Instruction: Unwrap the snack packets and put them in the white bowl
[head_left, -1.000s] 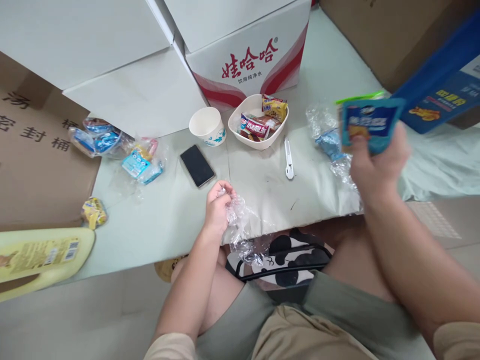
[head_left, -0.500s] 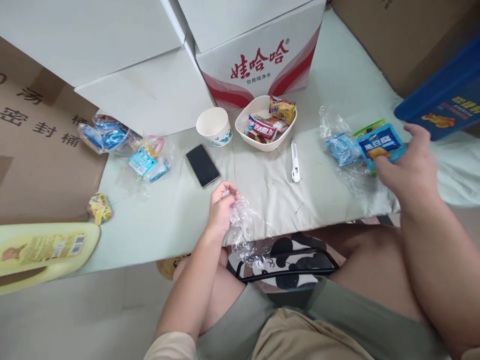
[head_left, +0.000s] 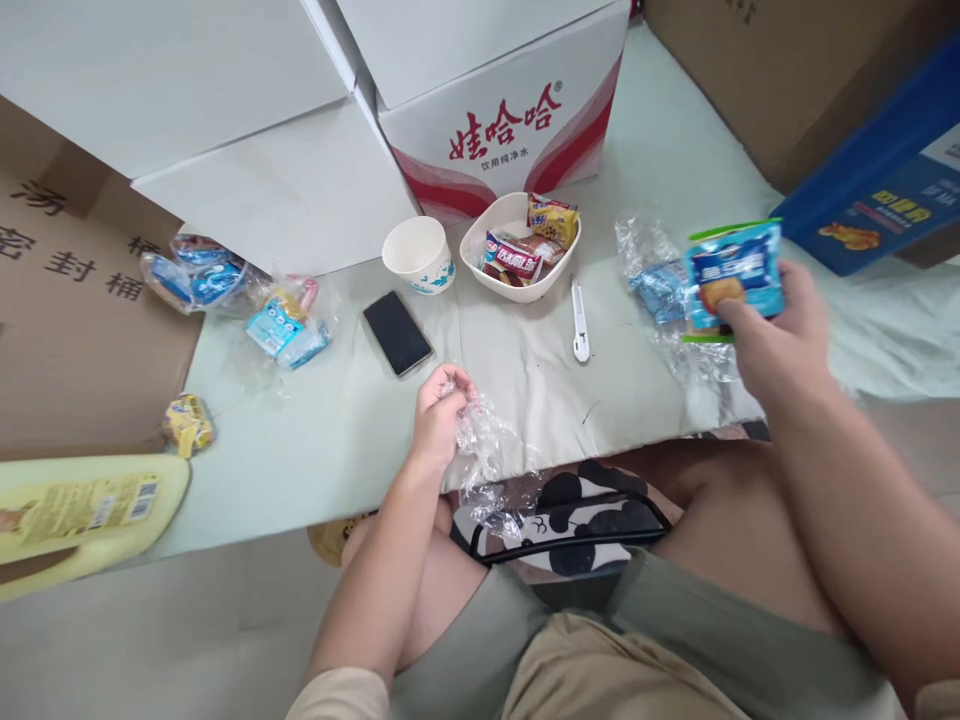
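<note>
My left hand (head_left: 442, 415) is closed on a crumpled clear plastic bag (head_left: 487, 455), which hangs over the table's front edge. On the right, my right hand (head_left: 784, 335) grips blue snack packets (head_left: 739, 270) with green edges, the thumb pressed on the front. Beneath and behind them lie more clear plastic and a light-blue packet (head_left: 660, 290). Near the middle, a white bowl (head_left: 480, 270) holds several wrapped snacks (head_left: 514, 258). Beside it stand a paper cup (head_left: 418, 257) and, lying flat, a white utility knife (head_left: 579, 322). A black phone (head_left: 397, 333) rests nearer my left hand.
White cartons (head_left: 517, 130) stack up at the back, with brown boxes (head_left: 82, 310) at the left and far right. A blue container (head_left: 885, 190) stands at the right. More wrapped snacks (head_left: 277, 325), a yellow packet (head_left: 189, 424) and a yellow jug (head_left: 90, 510) are at the left.
My right hand has lifted the blue packets and brought them slightly left, tilting them more upright. My left hand keeps the clear bag in nearly the same place. The view has shifted a little.
</note>
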